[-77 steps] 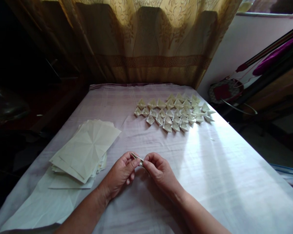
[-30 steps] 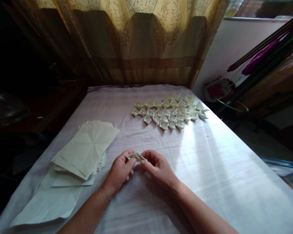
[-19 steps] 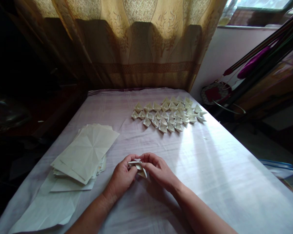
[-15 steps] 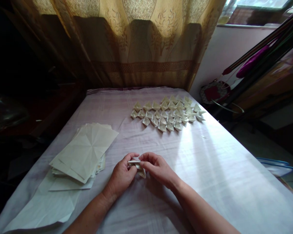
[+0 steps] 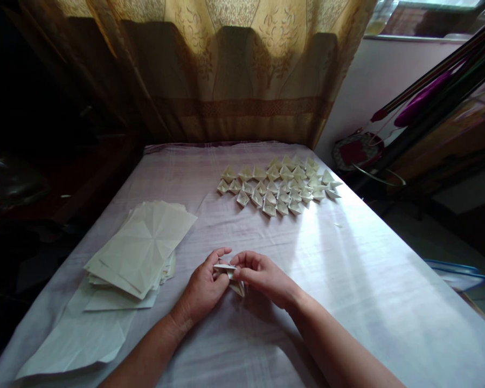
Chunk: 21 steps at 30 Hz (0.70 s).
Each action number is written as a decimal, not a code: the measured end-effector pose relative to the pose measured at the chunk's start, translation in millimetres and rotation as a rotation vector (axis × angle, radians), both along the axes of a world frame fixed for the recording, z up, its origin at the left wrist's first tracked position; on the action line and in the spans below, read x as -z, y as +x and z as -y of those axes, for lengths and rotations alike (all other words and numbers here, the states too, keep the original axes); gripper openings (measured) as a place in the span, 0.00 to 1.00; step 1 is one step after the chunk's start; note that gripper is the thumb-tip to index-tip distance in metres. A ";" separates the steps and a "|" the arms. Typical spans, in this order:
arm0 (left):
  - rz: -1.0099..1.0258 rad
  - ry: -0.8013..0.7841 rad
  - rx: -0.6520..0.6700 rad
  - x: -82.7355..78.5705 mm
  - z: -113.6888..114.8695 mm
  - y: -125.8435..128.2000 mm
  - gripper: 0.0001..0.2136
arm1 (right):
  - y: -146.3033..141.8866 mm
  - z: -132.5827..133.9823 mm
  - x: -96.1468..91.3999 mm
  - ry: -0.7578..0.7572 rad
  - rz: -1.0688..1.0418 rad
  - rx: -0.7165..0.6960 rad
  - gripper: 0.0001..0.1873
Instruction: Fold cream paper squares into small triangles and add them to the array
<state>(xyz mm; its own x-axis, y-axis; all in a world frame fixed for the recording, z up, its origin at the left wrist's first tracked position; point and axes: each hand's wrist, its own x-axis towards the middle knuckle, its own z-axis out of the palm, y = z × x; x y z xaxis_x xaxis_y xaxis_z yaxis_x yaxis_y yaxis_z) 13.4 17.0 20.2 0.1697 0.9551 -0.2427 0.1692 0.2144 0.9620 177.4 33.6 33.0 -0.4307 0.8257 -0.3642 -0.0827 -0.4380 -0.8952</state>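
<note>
My left arm comes in from the lower left and my right arm from the lower right, both slanting inward until my hands nearly meet over the tabletop [image 5: 331,323]. My left hand [image 5: 205,284] is turned thumb-side up, its index finger arched over the top with the tip clear, while the thumb presses the folded paper [image 5: 237,288]. My right hand [image 5: 262,276] faces it, knuckles curved, thumb laid along the near side. The fingers of both hands are clamped on the paper — the lower ones on the left are tucked out of sight.

The paper sits between my two hands, close in front of me. One pale edge runs crosswise, left to right, and a pointed corner juts toward me and a little to the right. My thumbs cover much of the middle, so I cannot tell its full long axis.

To the left lies a stack [image 5: 149,248] of creased sheets, well apart from my hands. Beyond my right hand stand rows of small folded pieces [image 5: 269,207] — many with peaked points upward — before the curtain [image 5: 234,70].
</note>
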 end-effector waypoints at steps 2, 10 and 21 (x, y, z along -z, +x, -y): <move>-0.013 -0.006 0.013 -1.3 -0.3 -0.6 0.26 | -0.9 0.3 -1.0 -0.039 -0.010 0.010 0.16; 0.051 -0.051 0.050 -3.5 -0.9 -3.8 0.28 | -3.3 0.2 -6.5 -0.082 0.040 0.054 0.14; 0.090 -0.099 0.072 -10.9 -1.2 -6.8 0.25 | -3.4 0.6 -3.5 -0.063 0.048 0.086 0.16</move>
